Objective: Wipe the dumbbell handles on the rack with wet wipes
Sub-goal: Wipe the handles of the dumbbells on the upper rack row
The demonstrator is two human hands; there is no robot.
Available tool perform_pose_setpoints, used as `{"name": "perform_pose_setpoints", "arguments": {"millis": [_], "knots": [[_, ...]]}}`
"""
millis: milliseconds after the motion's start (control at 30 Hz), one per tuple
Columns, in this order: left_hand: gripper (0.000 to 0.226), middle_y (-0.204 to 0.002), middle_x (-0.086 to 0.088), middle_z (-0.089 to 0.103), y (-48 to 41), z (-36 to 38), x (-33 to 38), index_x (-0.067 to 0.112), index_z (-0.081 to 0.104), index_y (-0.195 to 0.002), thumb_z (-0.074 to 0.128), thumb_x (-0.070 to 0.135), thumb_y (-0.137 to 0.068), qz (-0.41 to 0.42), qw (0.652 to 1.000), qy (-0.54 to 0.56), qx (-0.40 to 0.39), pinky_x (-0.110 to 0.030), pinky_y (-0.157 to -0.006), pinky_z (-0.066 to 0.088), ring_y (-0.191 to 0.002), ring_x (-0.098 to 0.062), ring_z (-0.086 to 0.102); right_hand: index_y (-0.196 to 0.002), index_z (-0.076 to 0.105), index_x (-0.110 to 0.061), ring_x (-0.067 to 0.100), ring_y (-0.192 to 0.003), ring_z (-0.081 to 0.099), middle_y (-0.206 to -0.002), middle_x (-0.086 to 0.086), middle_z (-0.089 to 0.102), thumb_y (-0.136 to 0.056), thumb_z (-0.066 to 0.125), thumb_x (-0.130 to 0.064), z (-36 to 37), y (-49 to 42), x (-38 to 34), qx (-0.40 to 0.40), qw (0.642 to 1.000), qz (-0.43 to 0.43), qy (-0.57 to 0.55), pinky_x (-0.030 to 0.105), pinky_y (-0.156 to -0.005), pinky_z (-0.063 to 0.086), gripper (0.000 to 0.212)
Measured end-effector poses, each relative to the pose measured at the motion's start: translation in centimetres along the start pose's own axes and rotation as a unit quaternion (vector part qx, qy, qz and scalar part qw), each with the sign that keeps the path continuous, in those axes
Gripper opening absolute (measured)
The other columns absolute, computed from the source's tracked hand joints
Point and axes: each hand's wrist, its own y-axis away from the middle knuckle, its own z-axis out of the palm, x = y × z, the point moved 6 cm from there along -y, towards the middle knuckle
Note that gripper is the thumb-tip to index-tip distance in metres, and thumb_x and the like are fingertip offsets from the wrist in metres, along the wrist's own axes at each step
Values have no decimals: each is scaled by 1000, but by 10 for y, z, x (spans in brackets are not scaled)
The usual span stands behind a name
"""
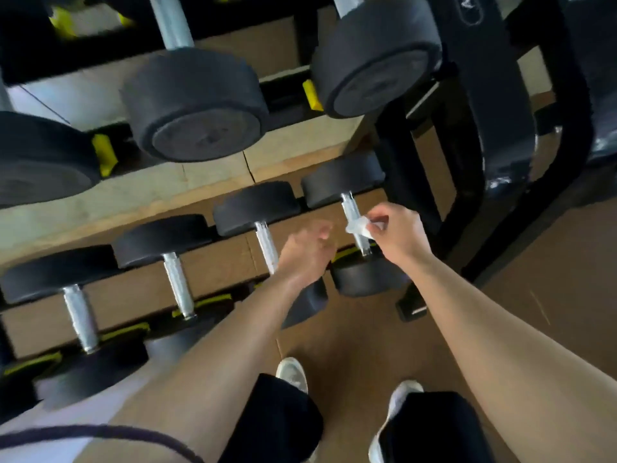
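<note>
My right hand (397, 232) pinches a crumpled white wet wipe (359, 226) against the silver handle (351, 208) of the rightmost dumbbell on the lower rack shelf. My left hand (305, 255) hovers blurred just left of it, fingers loosely curled and holding nothing, in front of the neighbouring dumbbell's handle (265, 240). Two more black dumbbells with silver handles (177, 284) (80, 317) lie in a row further left on the same shelf.
Larger black dumbbells (197, 105) (377, 58) sit on the upper shelf above. The black rack frame (467, 182) stands at the right. Brown floor (534, 279) lies below, with my white shoes (293, 374) near the rack's foot.
</note>
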Motion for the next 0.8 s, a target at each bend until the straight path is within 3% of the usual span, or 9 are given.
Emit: {"name": "perform_pose_setpoints", "arguments": {"millis": [133,233,300,400,500,567,667,800], "knots": [[43,-116,9,64,-74,55,-29,27,62,-132,66,9,-93,16,988,121,94,-26,-97,52,-102,-5,65,-97,74,-19,5,-79,61,-89,-13,66,-88,73,-14,40,-71,39,28,995,-90,-13,16,-73,46,11],[37,-108,13,65,-103,82,-44,27,64,-128,68,14,-94,44,975,144,166,-1,-77,46,-87,14,58,-95,75,-18,6,-81,64,-88,-11,69,-85,76,-12,61,-100,60,60,987,-148,-23,17,-77,49,11],[30,-103,16,65,-112,94,-50,26,67,-122,70,17,-94,58,962,161,215,2,-72,43,-85,17,57,-95,75,-18,5,-82,64,-88,-10,68,-86,75,-13,71,-109,69,70,981,-182,-24,14,-77,49,11],[25,-111,13,66,-124,104,-52,28,70,-117,72,26,-93,56,952,142,264,-5,-77,45,-89,7,60,-97,75,-16,5,-82,61,-90,-8,68,-88,74,-14,77,-116,76,81,972,-221,-1,4,-72,40,10],[27,-116,5,66,-130,104,-48,24,72,-115,74,34,-90,66,947,87,302,-21,-87,51,-99,-6,63,-100,77,-12,9,-85,56,-96,-4,60,-87,75,-14,78,-119,75,99,963,-248,34,15,-75,37,13],[25,-112,4,69,-131,103,-42,22,73,-111,75,34,-89,74,944,76,312,-23,-87,52,-98,-7,64,-101,77,-12,10,-84,58,-97,-1,63,-88,74,-15,76,-118,75,92,959,-263,53,15,-72,36,14],[13,-97,9,72,-129,101,-42,24,75,-99,74,34,-90,70,952,45,296,-28,-84,55,-90,-5,65,-103,77,-15,2,-77,59,-93,-6,70,-88,75,-17,77,-111,80,29,962,-271,22,3,-67,36,16],[10,-86,11,71,-122,107,-51,25,76,-87,75,35,-89,82,972,-15,220,-33,-81,56,-82,-3,64,-94,78,-22,-6,-73,59,-85,-10,69,-83,79,-19,83,-107,92,-52,966,-253,23,1,-63,39,12]]}}
